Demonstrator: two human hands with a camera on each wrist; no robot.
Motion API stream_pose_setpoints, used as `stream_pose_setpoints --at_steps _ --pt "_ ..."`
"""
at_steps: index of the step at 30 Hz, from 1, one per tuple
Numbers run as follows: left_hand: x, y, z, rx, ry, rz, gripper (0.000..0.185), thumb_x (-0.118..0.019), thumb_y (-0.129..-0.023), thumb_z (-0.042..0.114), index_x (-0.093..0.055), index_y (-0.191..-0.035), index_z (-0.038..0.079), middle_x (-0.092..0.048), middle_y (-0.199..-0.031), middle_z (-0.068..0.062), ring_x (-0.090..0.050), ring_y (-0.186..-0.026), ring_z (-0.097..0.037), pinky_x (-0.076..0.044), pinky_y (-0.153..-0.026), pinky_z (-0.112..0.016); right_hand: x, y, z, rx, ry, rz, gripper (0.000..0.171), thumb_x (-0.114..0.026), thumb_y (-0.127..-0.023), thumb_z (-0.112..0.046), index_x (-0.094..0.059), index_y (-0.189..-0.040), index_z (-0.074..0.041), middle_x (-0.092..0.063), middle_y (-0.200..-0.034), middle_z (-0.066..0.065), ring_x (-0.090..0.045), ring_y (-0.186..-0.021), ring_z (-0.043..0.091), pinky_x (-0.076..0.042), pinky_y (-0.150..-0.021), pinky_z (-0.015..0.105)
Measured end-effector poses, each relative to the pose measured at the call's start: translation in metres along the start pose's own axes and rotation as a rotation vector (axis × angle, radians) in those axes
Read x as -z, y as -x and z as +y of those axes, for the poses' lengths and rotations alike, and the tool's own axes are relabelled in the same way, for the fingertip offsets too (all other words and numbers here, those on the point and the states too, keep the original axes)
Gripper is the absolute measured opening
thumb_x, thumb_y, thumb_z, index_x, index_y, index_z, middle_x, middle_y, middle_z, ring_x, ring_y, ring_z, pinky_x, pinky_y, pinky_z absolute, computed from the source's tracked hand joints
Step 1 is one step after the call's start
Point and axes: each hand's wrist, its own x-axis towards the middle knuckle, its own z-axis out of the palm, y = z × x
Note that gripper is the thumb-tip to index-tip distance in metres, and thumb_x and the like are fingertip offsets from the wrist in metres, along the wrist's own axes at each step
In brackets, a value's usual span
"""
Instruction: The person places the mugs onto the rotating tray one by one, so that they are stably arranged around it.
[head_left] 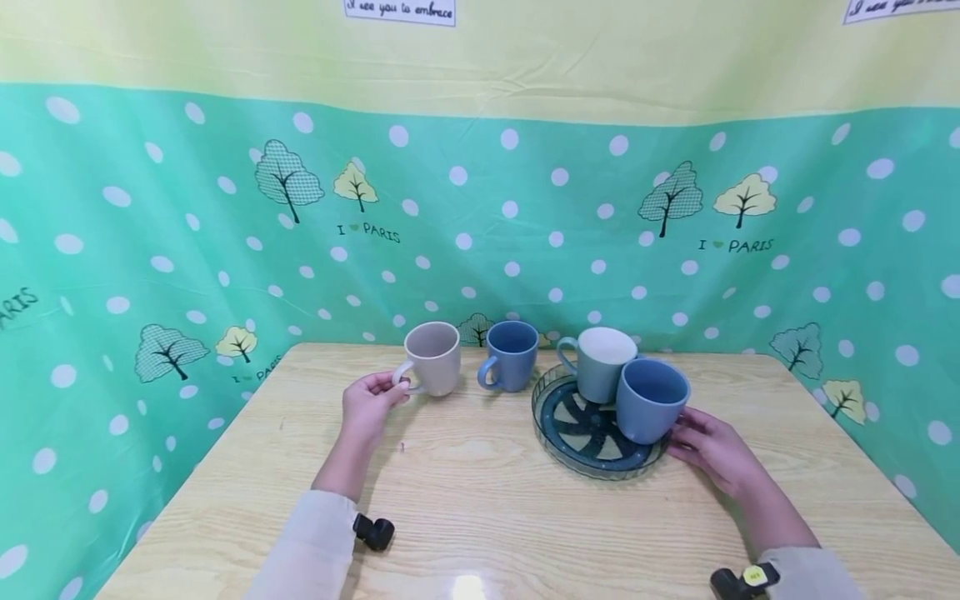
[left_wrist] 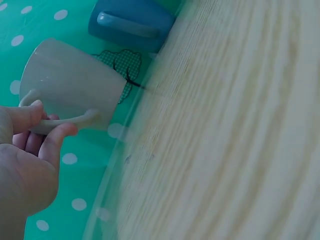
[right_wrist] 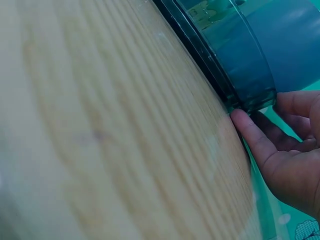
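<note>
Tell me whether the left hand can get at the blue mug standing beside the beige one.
Probably yes: the left hand grips the beige mug handle, but the blue mug stands right beside it, unblocked.

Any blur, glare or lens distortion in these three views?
Head view: sharp, wide-angle bending at the edges, a glare spot on the table near edge. Left wrist view: table smeared, beige mug fairly clear. Right wrist view: wood grain soft and blurred, tray rim sharper.

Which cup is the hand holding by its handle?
The beige cup, farthest left on the table. The left hand pinches its handle; the other three cups are blue or grey-blue.
</note>
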Motion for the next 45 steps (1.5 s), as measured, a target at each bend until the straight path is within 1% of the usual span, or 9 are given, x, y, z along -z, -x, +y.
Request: stream_pose_setpoints --at_steps 6,11,19,23,26,28,31,35,45 --pt "-0.001 0.005 0.005 -0.014 0.030 -0.019 0.019 -0.072 -0.081 -0.011 -0.063 -0.098 -0.006 -0.069 -0.081 -0.005 -0.066 -0.080 -0.015 -0.060 -0.078 -0.029 -0.001 0.001 -0.001 0.011 0.004 0.002 0.059 -0.042 -0.102 -0.004 -0.010 -0.150 0.012 -0.019 -0.148 0.039 -0.057 -0.098 -0.001 -0.055 -0.093 0.032" --pt "-0.002 0.008 0.009 -0.020 0.062 -0.028 0.017 -0.072 -0.080 -0.012 -0.064 -0.092 -0.002 -0.069 -0.083 -0.008 -0.067 -0.078 -0.014 -0.060 -0.078 -0.030 0.000 0.000 0.000 0.020 0.015 0.001 0.059 -0.042 -0.103 -0.005 -0.011 -0.150 0.012 -0.018 -0.149 0.039 -0.057 -0.099 -0.002 -0.055 -0.093 0.032" --pt "0.000 0.012 0.012 -0.012 0.066 -0.045 0.017 -0.072 -0.080 -0.011 -0.065 -0.093 -0.003 -0.069 -0.084 -0.008 -0.067 -0.080 -0.017 -0.060 -0.079 -0.030 -0.002 0.001 -0.003 -0.001 0.007 -0.002 0.060 -0.044 -0.103 -0.005 -0.010 -0.150 0.010 -0.016 -0.150 0.039 -0.056 -0.101 0.000 -0.054 -0.094 0.033" --pt "0.000 0.016 0.015 -0.017 0.058 -0.061 0.021 -0.072 -0.080 -0.012 -0.064 -0.099 -0.008 -0.070 -0.084 -0.008 -0.067 -0.080 -0.017 -0.060 -0.080 -0.031 -0.003 0.002 -0.003 -0.015 0.005 0.002 0.061 -0.044 -0.102 -0.005 -0.010 -0.151 0.009 -0.016 -0.151 0.039 -0.056 -0.103 0.002 -0.054 -0.094 0.034" --pt "-0.001 0.019 0.018 -0.017 0.064 -0.075 0.024 -0.072 -0.080 -0.012 -0.062 -0.102 -0.011 -0.070 -0.083 -0.009 -0.067 -0.079 -0.017 -0.060 -0.079 -0.031 -0.002 0.002 -0.001 -0.022 0.006 0.003 0.060 -0.043 -0.102 -0.005 -0.010 -0.151 0.008 -0.015 -0.151 0.038 -0.056 -0.103 0.001 -0.054 -0.094 0.033" --pt "-0.002 0.021 0.019 -0.022 0.069 -0.090 0.023 -0.072 -0.080 -0.012 -0.063 -0.101 -0.010 -0.070 -0.082 -0.008 -0.067 -0.079 -0.017 -0.060 -0.079 -0.031 -0.001 0.001 0.000 -0.024 0.008 0.006 0.060 -0.043 -0.102 -0.005 -0.010 -0.151 0.008 -0.016 -0.152 0.037 -0.056 -0.101 0.000 -0.054 -0.094 0.033" --pt "-0.004 0.024 0.021 -0.037 0.080 -0.106 0.017 -0.072 -0.080 -0.012 -0.065 -0.094 -0.005 -0.071 -0.081 -0.007 -0.068 -0.078 -0.017 -0.061 -0.077 -0.031 -0.001 0.002 0.001 -0.016 0.013 -0.001 0.060 -0.042 -0.103 -0.005 -0.010 -0.151 0.009 -0.015 -0.151 0.038 -0.056 -0.101 0.000 -0.054 -0.094 0.032" --pt "-0.007 0.029 0.025 -0.059 0.082 -0.127 0.017 -0.071 -0.080 -0.014 -0.066 -0.090 -0.002 -0.070 -0.079 -0.007 -0.068 -0.077 -0.017 -0.061 -0.076 -0.032 -0.001 0.003 0.002 -0.005 0.010 -0.008 0.060 -0.043 -0.103 -0.005 -0.009 -0.150 0.011 -0.015 -0.150 0.039 -0.057 -0.101 0.000 -0.055 -0.093 0.033" --pt "-0.011 0.038 0.030 -0.077 0.061 -0.142 0.021 -0.070 -0.079 -0.015 -0.064 -0.099 -0.012 -0.069 -0.081 -0.009 -0.067 -0.075 -0.017 -0.061 -0.075 -0.033 -0.002 0.003 0.000 -0.007 -0.002 -0.010 0.060 -0.042 -0.103 -0.004 -0.009 -0.150 0.011 -0.014 -0.150 0.040 -0.057 -0.100 -0.001 -0.055 -0.092 0.032"
